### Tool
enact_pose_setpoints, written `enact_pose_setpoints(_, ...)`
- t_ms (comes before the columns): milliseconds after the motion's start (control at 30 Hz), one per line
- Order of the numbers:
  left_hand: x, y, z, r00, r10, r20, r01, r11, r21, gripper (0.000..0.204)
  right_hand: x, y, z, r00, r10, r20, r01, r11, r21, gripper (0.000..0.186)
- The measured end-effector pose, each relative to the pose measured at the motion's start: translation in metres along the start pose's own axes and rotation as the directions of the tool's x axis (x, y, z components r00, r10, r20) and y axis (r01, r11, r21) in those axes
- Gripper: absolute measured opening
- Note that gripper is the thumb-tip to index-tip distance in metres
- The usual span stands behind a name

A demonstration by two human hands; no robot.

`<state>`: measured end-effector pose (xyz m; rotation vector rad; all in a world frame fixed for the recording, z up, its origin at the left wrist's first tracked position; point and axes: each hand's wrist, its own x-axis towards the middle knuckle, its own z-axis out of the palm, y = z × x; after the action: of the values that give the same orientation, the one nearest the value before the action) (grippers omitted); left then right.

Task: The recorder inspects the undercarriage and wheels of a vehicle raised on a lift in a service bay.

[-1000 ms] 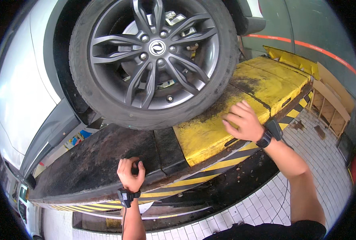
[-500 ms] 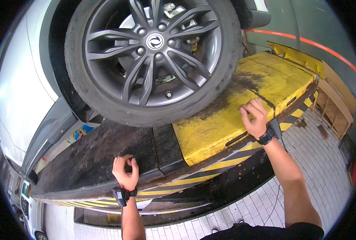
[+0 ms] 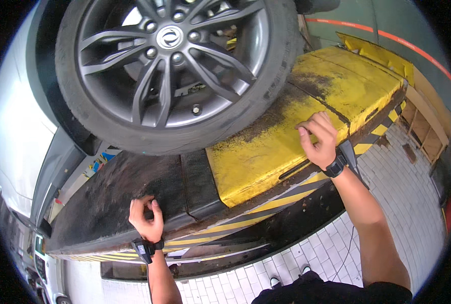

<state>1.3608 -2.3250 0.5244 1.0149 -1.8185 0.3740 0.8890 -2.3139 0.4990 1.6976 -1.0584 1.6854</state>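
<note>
My left hand (image 3: 147,219) is over the black section of a lift platform (image 3: 149,177), near its front edge. Its fingers curl loosely with the thumb apart, and nothing shows in them. To the right, my right hand (image 3: 320,139) is above the yellow section (image 3: 256,172) of the same platform; its fingers are bent, the thumb stands away from them, and I see nothing held. Whether either hand touches the surface I cannot tell. Beyond both hands, a car wheel (image 3: 177,121) with a dark grey multi-spoke rim rests on the platform. Each wrist wears a black strapped device.
The white car body (image 3: 22,121) rises at the left. Yellow-and-black striping (image 3: 256,210) runs along the platform's front, above a dark recess. Pale tiles (image 3: 311,251) cover the floor where my shoes show. Wooden boards (image 3: 428,116) lean at the far right.
The view has shifted, so the wheel sits farther left and higher, and both shoes now show. My hands appear slightly farther left, with nearly the same finger pose.
</note>
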Motion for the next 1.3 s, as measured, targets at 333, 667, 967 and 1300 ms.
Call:
enact_pose_setpoints(333, -0.002, 0.001, 0.011, 1.000, -0.003, -0.014, 0.004, 0.999, 0.049, 0.008, 0.010, 0.004, -0.007, 0.998, -0.013, 0.058, 0.014, 1.000, -0.020, 0.011)
enact_pose_setpoints(667, -0.002, -0.001, 0.004, 1.000, -0.018, -0.019, 0.018, 1.000, 0.010, 0.004, 0.155, -0.037, 0.073, 0.930, -0.359, 0.075, 0.365, 0.924, -0.109, 0.022)
enact_pose_setpoints(967, -0.003, -0.010, -0.007, 0.995, 0.088, 0.048, -0.085, 0.995, -0.051, 0.005, 0.175, -0.049, 0.159, 0.907, -0.335, 0.254, 0.415, 0.812, -0.412, 0.049)
enact_pose_setpoints(1300, -0.002, -0.006, -0.009, 0.996, 0.082, 0.039, -0.080, 0.995, -0.068, 0.007, 0.174, -0.057, 0.161, 0.918, -0.334, 0.214, 0.396, 0.799, -0.452, 0.045)
